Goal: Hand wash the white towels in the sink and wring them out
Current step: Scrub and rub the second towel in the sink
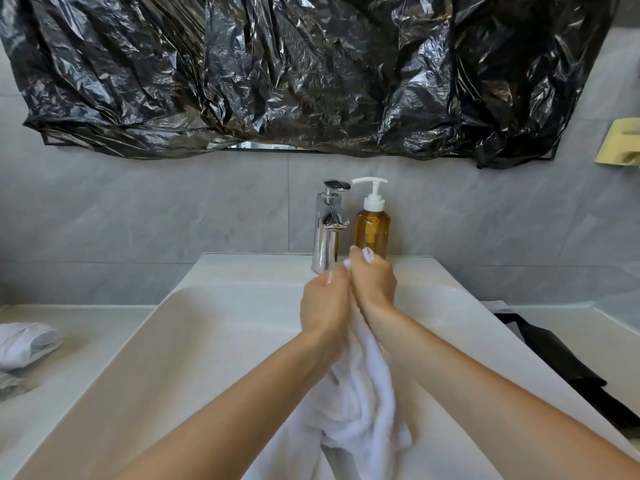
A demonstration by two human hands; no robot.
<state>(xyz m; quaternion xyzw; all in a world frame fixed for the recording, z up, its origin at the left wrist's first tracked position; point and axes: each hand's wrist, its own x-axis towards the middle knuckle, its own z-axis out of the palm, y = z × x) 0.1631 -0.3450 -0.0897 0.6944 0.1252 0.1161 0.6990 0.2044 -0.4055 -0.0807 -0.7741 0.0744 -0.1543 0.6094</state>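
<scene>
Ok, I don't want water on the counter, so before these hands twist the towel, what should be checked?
1. Left hand grips the white towel: ok.
2. Right hand grips it too, close beside the left: ok.
3. Towel hangs over the sink basin, not the counter: ok.
4. Faucet off: no stream visible, so ok as far as seen.
5. Soap bottle clear of the hands: just behind them, cannot tell.
6. Towel rinsed free of soap: cannot tell.

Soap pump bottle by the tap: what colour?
Amber body with a white pump, clearest in the head view: soap bottle.
</scene>
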